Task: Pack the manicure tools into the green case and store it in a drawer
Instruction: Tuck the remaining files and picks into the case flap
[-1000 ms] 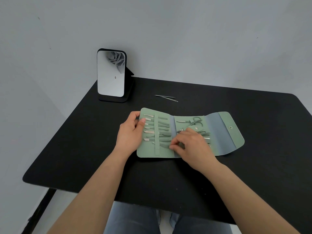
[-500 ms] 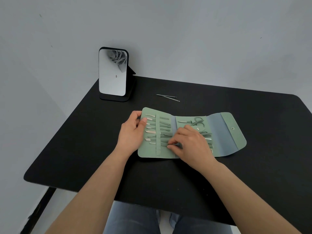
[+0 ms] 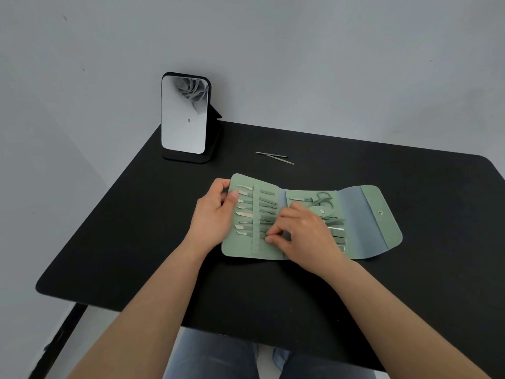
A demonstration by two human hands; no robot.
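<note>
We see a black table (image 3: 136,242) set into the corner of a pale grey room, its far left corner carrying a small standing mirror (image 3: 184,116) on a dark base. The green case (image 3: 379,228) lies unfolded flat near the middle of the table, three panels wide, with its snap flap spread to the right. On its left panel a row of slim manicure tools (image 3: 246,203) sits side by side under a vertical elastic strap (image 3: 256,217), metal tips pointing left. On the middle panel we can make out small scissors (image 3: 322,199) at the top and a few more tools partly covered by a hand.

The left hand (image 3: 213,217) grips the left edge of the case, thumb laid on the inner face and fingers curled round behind the edge. The right hand (image 3: 303,233) rests over the fold between the left and middle panels, fingers bent, with thumb and forefinger pinching at the end of one of the lowest tools on the left panel; we cannot tell exactly which tool it is.

Beyond the case, well apart from it, a pair of tweezers (image 3: 276,157) lies loose on the table, just right of the mirror.
</note>
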